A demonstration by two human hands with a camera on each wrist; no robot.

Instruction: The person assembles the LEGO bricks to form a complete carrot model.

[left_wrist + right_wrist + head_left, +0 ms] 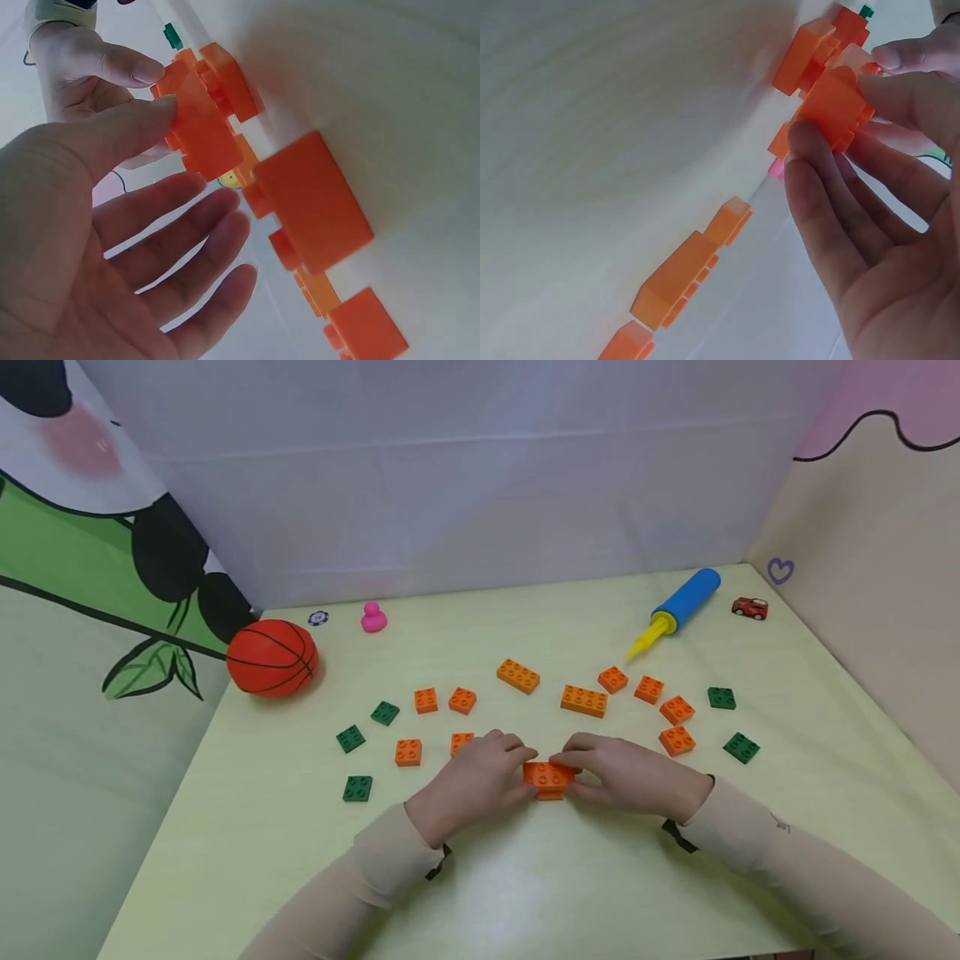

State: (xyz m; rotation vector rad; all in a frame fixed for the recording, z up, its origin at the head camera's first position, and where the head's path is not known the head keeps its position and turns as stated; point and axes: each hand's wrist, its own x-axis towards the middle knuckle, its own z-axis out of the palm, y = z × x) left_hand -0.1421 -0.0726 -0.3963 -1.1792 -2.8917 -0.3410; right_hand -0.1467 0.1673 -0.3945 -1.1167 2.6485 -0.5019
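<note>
From the head view, the left hand [480,777] and right hand [622,774] pinch a stacked orange brick pair [548,777] low on the table [255,843]; the build looks barely begun, loose orange bricks [583,700] and green bricks [357,788] remaining; left wrist view: thumb on the stack [196,120], fingers loose; right wrist view: thumb and fingertips grasp it [832,105].
</note>
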